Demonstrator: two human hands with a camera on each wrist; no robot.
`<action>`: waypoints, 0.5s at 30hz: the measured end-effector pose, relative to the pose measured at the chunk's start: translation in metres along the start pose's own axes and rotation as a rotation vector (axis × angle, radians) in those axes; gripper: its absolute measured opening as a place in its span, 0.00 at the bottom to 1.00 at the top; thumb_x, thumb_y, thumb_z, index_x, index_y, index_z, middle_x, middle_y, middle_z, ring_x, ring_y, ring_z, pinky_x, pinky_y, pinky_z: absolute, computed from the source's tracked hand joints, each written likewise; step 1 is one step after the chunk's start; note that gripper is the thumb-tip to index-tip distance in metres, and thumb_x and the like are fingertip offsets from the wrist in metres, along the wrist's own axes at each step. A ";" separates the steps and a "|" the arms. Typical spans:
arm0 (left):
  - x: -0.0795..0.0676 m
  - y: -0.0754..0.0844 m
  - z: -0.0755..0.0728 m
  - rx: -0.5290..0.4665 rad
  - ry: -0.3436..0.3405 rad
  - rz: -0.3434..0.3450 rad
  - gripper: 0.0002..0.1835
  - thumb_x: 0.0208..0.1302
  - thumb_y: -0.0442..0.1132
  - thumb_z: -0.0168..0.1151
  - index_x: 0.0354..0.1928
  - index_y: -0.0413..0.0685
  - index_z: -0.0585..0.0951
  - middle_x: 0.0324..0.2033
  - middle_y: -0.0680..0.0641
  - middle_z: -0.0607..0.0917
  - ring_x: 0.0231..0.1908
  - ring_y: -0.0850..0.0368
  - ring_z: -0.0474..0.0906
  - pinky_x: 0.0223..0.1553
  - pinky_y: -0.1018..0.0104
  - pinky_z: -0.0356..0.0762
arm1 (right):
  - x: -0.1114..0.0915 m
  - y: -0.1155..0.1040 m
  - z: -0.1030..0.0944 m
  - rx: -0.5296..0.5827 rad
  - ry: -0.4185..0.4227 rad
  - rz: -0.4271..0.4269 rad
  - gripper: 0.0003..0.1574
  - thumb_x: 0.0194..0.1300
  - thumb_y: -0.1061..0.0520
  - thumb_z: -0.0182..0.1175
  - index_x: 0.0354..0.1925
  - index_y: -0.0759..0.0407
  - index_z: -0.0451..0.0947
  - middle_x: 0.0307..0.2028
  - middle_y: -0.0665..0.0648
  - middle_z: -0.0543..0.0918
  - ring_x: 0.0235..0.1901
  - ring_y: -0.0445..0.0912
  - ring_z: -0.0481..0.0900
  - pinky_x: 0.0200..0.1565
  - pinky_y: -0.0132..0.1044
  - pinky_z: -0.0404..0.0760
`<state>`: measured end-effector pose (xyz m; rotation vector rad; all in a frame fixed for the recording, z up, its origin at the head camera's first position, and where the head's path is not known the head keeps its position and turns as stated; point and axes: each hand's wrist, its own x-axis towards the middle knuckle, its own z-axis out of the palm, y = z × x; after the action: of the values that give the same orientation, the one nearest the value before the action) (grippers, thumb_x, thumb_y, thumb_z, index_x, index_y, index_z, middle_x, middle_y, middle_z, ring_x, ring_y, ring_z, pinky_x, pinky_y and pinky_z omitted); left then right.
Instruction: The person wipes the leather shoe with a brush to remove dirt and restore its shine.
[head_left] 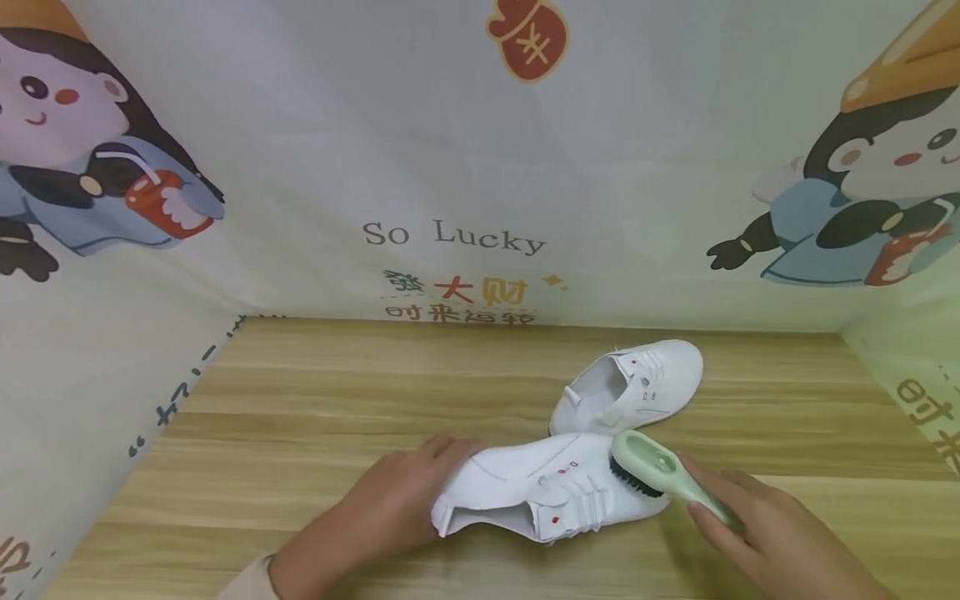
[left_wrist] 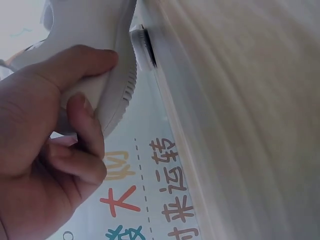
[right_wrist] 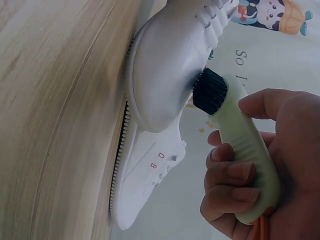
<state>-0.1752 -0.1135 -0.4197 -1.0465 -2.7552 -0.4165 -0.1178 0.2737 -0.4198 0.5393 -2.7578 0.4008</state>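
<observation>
A white lace-up shoe (head_left: 517, 479) is held by its heel in my left hand (head_left: 408, 492), tilted with its opening toward me. In the left wrist view, the thumb (left_wrist: 95, 60) presses the shoe's side near the sole while the other fingers curl at the heel. My right hand (head_left: 765, 517) grips the handle of a pale green scrub brush (head_left: 660, 467). Its dark bristles (right_wrist: 210, 91) touch the shoe's toe area, as the right wrist view shows. Behind lies a second white shoe (head_left: 663, 383), sole down, with small red marks on its side.
Both shoes are over a wood-grain tabletop (head_left: 315, 392). A pale printed backdrop (head_left: 375, 150) with lettering and cartoon figures encloses the back and both sides. An orange cord loop (right_wrist: 261, 227) hangs from the brush handle's end.
</observation>
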 end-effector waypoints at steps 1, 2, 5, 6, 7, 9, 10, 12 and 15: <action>0.000 0.001 0.000 -0.012 -0.014 -0.001 0.38 0.52 0.50 0.77 0.66 0.56 0.72 0.49 0.52 0.82 0.31 0.56 0.82 0.33 0.60 0.81 | 0.000 0.000 0.000 0.003 0.003 0.005 0.36 0.61 0.52 0.71 0.66 0.52 0.75 0.51 0.50 0.86 0.47 0.48 0.85 0.45 0.48 0.84; 0.000 0.001 0.000 -0.026 -0.027 -0.001 0.38 0.53 0.47 0.76 0.67 0.57 0.72 0.49 0.52 0.81 0.31 0.57 0.82 0.34 0.59 0.81 | -0.001 -0.001 -0.001 0.005 0.004 0.009 0.36 0.61 0.52 0.71 0.66 0.52 0.75 0.51 0.50 0.86 0.47 0.48 0.85 0.45 0.47 0.84; -0.001 0.002 0.000 -0.086 -0.062 -0.001 0.41 0.53 0.36 0.74 0.70 0.59 0.69 0.52 0.53 0.79 0.32 0.57 0.81 0.35 0.62 0.80 | -0.001 -0.001 -0.002 0.009 0.016 0.012 0.35 0.59 0.52 0.72 0.65 0.53 0.76 0.50 0.50 0.86 0.46 0.47 0.85 0.43 0.47 0.84; -0.001 0.002 -0.001 -0.107 -0.072 -0.001 0.43 0.51 0.32 0.73 0.71 0.60 0.68 0.53 0.53 0.78 0.32 0.57 0.81 0.35 0.63 0.80 | 0.000 -0.002 -0.002 0.007 0.020 0.011 0.36 0.59 0.52 0.72 0.65 0.53 0.76 0.50 0.51 0.86 0.45 0.47 0.84 0.43 0.47 0.84; -0.001 0.002 -0.001 -0.136 -0.087 -0.004 0.45 0.51 0.30 0.71 0.72 0.61 0.67 0.54 0.54 0.77 0.33 0.58 0.80 0.35 0.64 0.79 | 0.000 -0.002 -0.003 0.004 0.033 0.002 0.36 0.59 0.52 0.72 0.65 0.53 0.77 0.50 0.51 0.86 0.45 0.47 0.84 0.43 0.47 0.84; -0.002 0.001 -0.002 -0.200 -0.121 -0.006 0.48 0.51 0.25 0.66 0.74 0.63 0.64 0.57 0.55 0.74 0.34 0.59 0.79 0.34 0.69 0.77 | 0.001 -0.002 -0.004 -0.001 0.048 -0.005 0.36 0.57 0.52 0.73 0.64 0.53 0.77 0.49 0.51 0.86 0.44 0.47 0.84 0.43 0.48 0.84; -0.003 0.000 -0.002 -0.225 -0.140 -0.007 0.48 0.52 0.24 0.64 0.75 0.64 0.63 0.58 0.55 0.73 0.35 0.59 0.79 0.35 0.69 0.77 | 0.001 -0.003 -0.005 -0.005 0.055 -0.006 0.36 0.57 0.52 0.73 0.64 0.52 0.77 0.48 0.51 0.86 0.44 0.47 0.84 0.43 0.48 0.84; -0.004 -0.001 -0.003 -0.268 -0.186 -0.008 0.47 0.57 0.24 0.60 0.76 0.65 0.60 0.62 0.54 0.69 0.39 0.60 0.78 0.38 0.70 0.78 | 0.001 -0.004 -0.007 -0.006 0.055 0.000 0.37 0.56 0.52 0.74 0.64 0.51 0.77 0.47 0.50 0.86 0.41 0.45 0.84 0.41 0.48 0.84; -0.006 -0.003 -0.006 -0.297 -0.249 0.001 0.44 0.63 0.24 0.53 0.78 0.65 0.55 0.65 0.53 0.66 0.46 0.61 0.78 0.47 0.68 0.79 | 0.001 -0.005 -0.009 -0.005 0.056 0.000 0.38 0.53 0.52 0.75 0.63 0.48 0.78 0.43 0.48 0.86 0.35 0.37 0.80 0.35 0.42 0.83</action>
<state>-0.1722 -0.1213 -0.4164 -1.2426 -2.9733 -0.7636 -0.1147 0.2714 -0.4103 0.5193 -2.7046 0.4029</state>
